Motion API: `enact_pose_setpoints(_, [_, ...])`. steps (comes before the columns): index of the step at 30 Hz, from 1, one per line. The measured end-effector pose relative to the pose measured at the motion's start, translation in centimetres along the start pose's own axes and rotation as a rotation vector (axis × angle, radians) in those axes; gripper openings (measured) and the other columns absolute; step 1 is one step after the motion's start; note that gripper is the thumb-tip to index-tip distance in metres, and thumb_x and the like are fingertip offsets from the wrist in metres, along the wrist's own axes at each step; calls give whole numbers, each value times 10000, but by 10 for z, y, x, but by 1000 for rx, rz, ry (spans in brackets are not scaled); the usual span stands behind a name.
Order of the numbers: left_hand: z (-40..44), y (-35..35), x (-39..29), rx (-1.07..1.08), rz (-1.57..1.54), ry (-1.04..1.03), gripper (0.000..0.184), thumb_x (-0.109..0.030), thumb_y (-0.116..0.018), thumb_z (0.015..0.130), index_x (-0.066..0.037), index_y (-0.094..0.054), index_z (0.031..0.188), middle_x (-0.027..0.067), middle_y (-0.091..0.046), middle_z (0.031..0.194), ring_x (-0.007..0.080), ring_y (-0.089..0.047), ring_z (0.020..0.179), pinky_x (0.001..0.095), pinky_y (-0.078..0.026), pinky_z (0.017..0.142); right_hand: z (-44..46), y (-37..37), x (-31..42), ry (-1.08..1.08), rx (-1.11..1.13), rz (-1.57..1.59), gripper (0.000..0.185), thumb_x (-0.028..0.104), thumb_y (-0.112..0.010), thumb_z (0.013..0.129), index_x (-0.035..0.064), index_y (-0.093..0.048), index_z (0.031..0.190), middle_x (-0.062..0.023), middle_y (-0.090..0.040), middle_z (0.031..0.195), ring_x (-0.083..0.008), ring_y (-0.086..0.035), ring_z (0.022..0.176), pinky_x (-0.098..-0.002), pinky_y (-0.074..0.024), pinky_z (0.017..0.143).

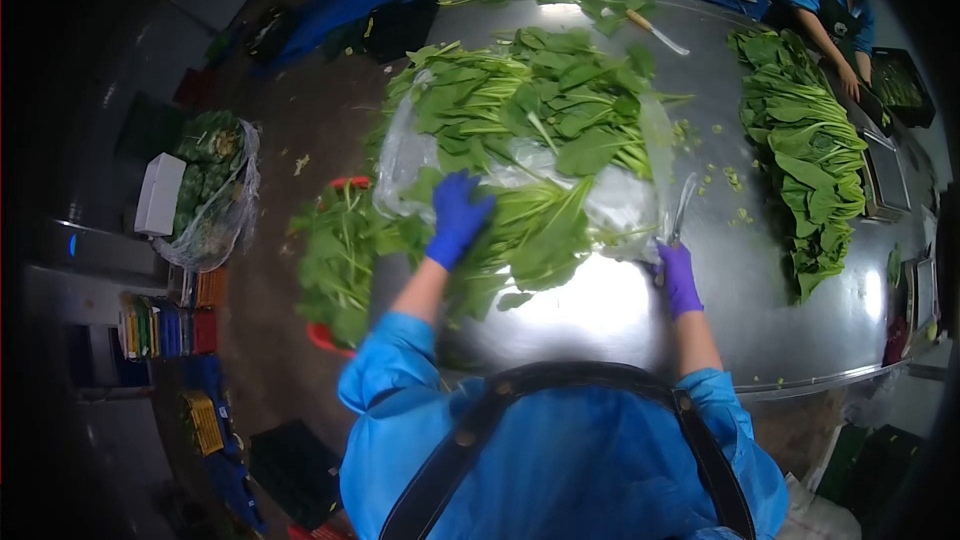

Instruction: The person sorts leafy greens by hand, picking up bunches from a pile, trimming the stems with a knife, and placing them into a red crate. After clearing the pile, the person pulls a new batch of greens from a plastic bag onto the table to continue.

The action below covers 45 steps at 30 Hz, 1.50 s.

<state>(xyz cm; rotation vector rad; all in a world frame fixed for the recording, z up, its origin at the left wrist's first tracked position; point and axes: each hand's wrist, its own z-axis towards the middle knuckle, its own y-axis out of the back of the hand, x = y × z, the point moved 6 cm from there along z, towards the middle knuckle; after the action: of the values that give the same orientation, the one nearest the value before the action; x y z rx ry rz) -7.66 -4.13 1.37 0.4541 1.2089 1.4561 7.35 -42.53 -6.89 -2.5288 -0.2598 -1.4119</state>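
Note:
Long-stemmed leafy greens (480, 90) lie piled over a clear plastic bag (620, 200) on the metal table (720, 270). My left hand (458, 215), in a blue-purple glove, rests on the leaves at the pile's near left side; what its fingers may hold is hidden among the leaves. My right hand (679, 275), gloved in purple, is closed around a knife (685, 205) beside the bag's right edge, with the blade pointing away from me. Cut stem bits (733, 178) are scattered to the right of the blade.
A red crate (322, 337) of greens stands at the table's left edge. Another row of greens (800, 150) lies at the right, near a co-worker's hands. A second knife (658, 32) lies at the far side. Bagged produce (210, 180) is at far left.

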Motion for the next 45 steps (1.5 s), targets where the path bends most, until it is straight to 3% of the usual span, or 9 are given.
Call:
enact_pose_setpoints(12, [-50, -20, -85, 600, -145, -29, 569, -424, -632, 753, -118, -519, 1220, 129, -455, 1313, 325, -387, 1228, 555, -189, 1038, -136, 66, -35, -140, 69, -12, 257, 72, -524, 760, -26, -559, 995, -60, -560, 611, -120, -500, 425, -239, -392, 361])
enact_pose_setpoints(16, [-93, -13, -75, 501, -322, -133, 581, -343, -670, 743, -122, -493, 1250, 116, -457, 1305, 320, -391, 1221, 475, -244, 1041, -116, 142, -72, -153, -328, 137, 299, 148, -629, 747, 2, -570, 1002, -57, -579, 666, -124, -526, 486, -251, -427, 433])
enact_pose_setpoints(20, [-103, -3, -71, 344, -213, -146, 508, -330, -629, 775, -78, -524, 1204, 127, -473, 1290, 324, -402, 1209, 503, -228, 1039, -105, 170, 3, -105, -462, -311, 397, 243, -721, 727, 38, -561, 1027, -48, -577, 821, -113, -497, 560, -243, -368, 435])
enact_pose_setpoints(22, [-99, 8, -78, 280, -252, -172, 467, -288, -653, 749, -82, -547, 1155, 121, -496, 1249, 320, -427, 1168, 471, -282, 1003, -98, 178, 34, 417, -639, -386, 398, 266, -672, 775, 60, -563, 1098, -15, -578, 804, -77, -464, 557, -217, -356, 463])
enact_pose_setpoints(23, [-97, 13, -82, 210, -288, -199, 428, -246, -676, 723, -86, -569, 1106, 115, -519, 1209, 315, -453, 1126, 438, -336, 966, -106, 163, 50, 413, -643, -389, 398, 266, -672, 775, 60, -563, 1098, -15, -578, 804, -77, -464, 557, -217, -356, 463])
enact_pose_setpoints(25, [-92, 3, -102, 223, -322, -298, 394, -220, -670, 721, -77, -576, 1076, 109, -529, 1174, 312, -463, 1098, 426, -350, 947, -140, 94, 101, 613, -531, -353, 424, 274, -623, 823, 56, -543, 1178, -5, -588, 824, -62, -440, 541, -196, -339, 461])
enact_pose_setpoints(31, [-97, -37, -171, 239, -74, -539, 357, -134, -632, 672, -70, -562, 1016, 103, -542, 1088, 290, -480, 1054, 419, -369, 925, -133, -30, 46, 148, 80, -255, 358, 257, -571, 869, 42, -587, 1155, 1, -561, 743, -51, -458, 576, -187, -372, 523])
enact_pose_setpoints(36, [-101, -21, -159, 156, -185, -540, 331, -131, -607, 709, -74, -569, 1032, 96, -563, 1065, 284, -519, 1010, 406, -391, 913, -139, -40, 19, 125, 129, -221, 266, 234, -581, 863, 42, -611, 1045, -6, -567, 729, -52, -458, 560, -176, -318, 483])
enact_pose_setpoints(45, [-47, 148, -97, -101, -1110, 415, 255, -203, -508, 913, -25, -550, 1091, 73, -614, 999, 146, -580, 896, 294, -458, 813, -151, -26, 27, 240, 111, -257, 194, 115, -614, 812, 46, -507, 959, -56, -609, 794, -90, -539, 595, -226, -450, 532])
